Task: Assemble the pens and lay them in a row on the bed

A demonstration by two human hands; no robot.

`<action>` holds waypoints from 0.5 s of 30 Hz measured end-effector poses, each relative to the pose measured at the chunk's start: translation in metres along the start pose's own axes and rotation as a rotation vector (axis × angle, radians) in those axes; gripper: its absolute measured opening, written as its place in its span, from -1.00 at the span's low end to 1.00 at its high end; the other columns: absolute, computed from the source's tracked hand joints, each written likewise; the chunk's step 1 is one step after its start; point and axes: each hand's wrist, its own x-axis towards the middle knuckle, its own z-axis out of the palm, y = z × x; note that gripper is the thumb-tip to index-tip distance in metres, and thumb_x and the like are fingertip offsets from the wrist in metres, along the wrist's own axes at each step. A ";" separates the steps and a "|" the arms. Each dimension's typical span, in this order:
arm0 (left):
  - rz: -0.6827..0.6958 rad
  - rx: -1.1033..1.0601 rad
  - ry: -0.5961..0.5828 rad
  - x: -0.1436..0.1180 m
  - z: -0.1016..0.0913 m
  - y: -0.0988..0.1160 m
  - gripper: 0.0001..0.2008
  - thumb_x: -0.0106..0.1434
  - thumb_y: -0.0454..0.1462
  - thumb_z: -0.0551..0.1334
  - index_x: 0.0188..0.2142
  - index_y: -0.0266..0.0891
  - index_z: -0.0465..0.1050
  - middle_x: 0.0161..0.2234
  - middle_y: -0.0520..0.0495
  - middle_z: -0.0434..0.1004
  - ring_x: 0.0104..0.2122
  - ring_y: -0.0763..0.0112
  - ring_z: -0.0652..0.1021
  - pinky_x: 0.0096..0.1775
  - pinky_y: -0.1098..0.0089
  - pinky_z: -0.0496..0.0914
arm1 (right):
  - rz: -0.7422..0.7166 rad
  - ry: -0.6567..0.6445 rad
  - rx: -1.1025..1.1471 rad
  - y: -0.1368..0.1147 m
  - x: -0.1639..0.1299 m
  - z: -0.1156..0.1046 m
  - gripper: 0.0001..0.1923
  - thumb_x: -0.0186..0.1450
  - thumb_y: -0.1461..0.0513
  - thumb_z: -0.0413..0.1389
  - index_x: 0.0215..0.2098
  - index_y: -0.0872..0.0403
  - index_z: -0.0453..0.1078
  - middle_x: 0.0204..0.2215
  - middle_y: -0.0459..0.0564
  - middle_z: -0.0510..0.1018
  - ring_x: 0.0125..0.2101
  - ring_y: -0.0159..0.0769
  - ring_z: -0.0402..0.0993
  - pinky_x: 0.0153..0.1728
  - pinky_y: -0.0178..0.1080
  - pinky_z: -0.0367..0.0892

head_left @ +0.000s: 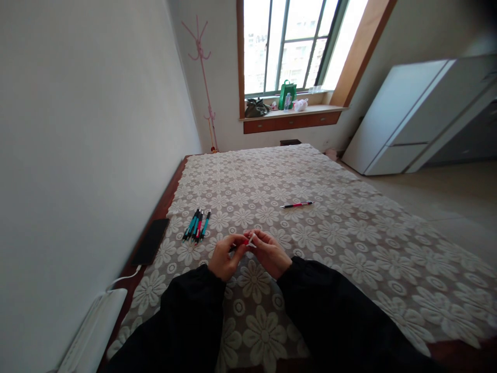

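Note:
Over the near part of the tablecloth, my left hand [225, 259] is closed on a red and black pen [246, 241], which the fingers largely cover. My right hand [272, 254] meets it there, its fingers pinched on a small white strip [252, 239] at the pen's red part. Whether the strip is paper or plastic I cannot make out. A bunch of teal, black and red pens [198, 224] lies on the cloth to the left, beyond my left hand. Farther off to the right lies a single red and black pen [297, 205].
A floral lace tablecloth [254, 311] covers the table. Along its left edge lie a black phone [150, 241] with a white cable and a white box-like device [95, 331] by the wall. Beyond stand a pink coat rack [204, 72], a windowsill with bags [287, 96], and a white fridge [404, 114].

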 end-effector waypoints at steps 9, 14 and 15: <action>-0.151 -0.191 -0.054 0.000 0.003 0.006 -0.65 0.28 -0.02 0.20 -0.16 -0.28 0.42 -0.57 0.14 0.11 -0.57 0.55 0.17 -0.51 0.49 0.09 | -0.001 -0.036 -0.010 0.000 -0.002 0.002 -0.72 0.12 0.07 0.37 -0.31 0.04 0.51 -0.18 -0.03 0.52 -0.18 -0.30 0.41 -0.10 -0.24 0.31; -0.215 -0.244 -0.011 0.000 0.008 0.004 -0.62 0.25 0.01 0.24 -0.24 -0.30 0.45 -0.55 0.10 0.24 -0.56 0.56 0.20 -0.48 0.48 0.12 | -0.024 -0.098 -0.118 0.000 -0.004 0.004 -0.71 0.18 0.02 0.31 -0.29 0.02 0.45 -0.16 -0.03 0.51 -0.17 -0.29 0.42 -0.06 -0.21 0.27; -0.222 -0.247 -0.014 0.000 0.008 0.003 -0.62 0.24 0.01 0.24 -0.25 -0.30 0.45 -0.55 0.10 0.25 -0.56 0.56 0.21 -0.48 0.49 0.13 | -0.042 -0.107 -0.159 -0.001 -0.004 0.004 -0.71 0.20 0.01 0.30 -0.28 0.02 0.44 -0.18 -0.04 0.51 -0.17 -0.29 0.41 -0.06 -0.22 0.27</action>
